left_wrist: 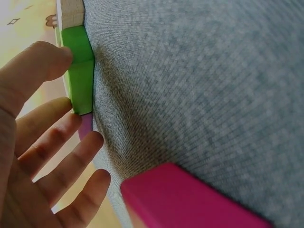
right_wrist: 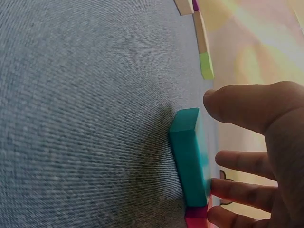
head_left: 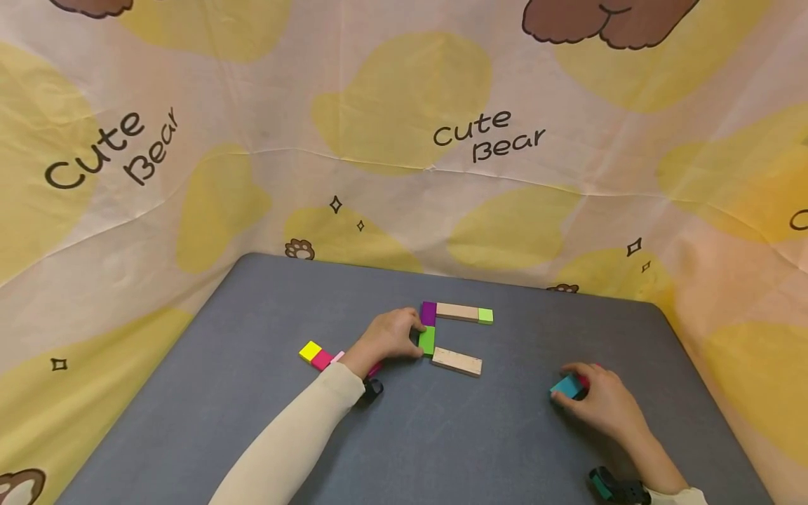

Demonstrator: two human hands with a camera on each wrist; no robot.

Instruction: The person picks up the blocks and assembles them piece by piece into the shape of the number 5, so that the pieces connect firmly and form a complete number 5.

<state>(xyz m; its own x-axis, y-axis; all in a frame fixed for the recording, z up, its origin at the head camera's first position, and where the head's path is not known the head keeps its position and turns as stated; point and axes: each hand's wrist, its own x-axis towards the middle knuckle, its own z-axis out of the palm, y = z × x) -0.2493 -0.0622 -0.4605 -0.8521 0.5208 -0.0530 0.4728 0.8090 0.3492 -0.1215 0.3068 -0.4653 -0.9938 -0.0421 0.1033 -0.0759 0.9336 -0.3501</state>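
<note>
My left hand (head_left: 393,334) spans a green block (head_left: 426,341), pinching it with the thumb at one end and the index finger toward the other. A purple block (head_left: 428,313) adjoins its far end. A plain wooden block (head_left: 457,361) lies by its near end. At the right, my right hand (head_left: 602,400) is spread around a blue block (right_wrist: 185,156) lying on the table. In the right wrist view the thumb stands a little apart from it, while fingertips are close to its side. A red block (right_wrist: 197,218) sits against the blue one, partly hidden by the hand.
Another wooden block (head_left: 457,312) runs right from the purple one, with a light green block (head_left: 485,316) at its end. Left of my left forearm lie a yellow block (head_left: 310,351) and a pink-red block (head_left: 322,360). Printed cloth hangs behind the grey table (head_left: 505,449).
</note>
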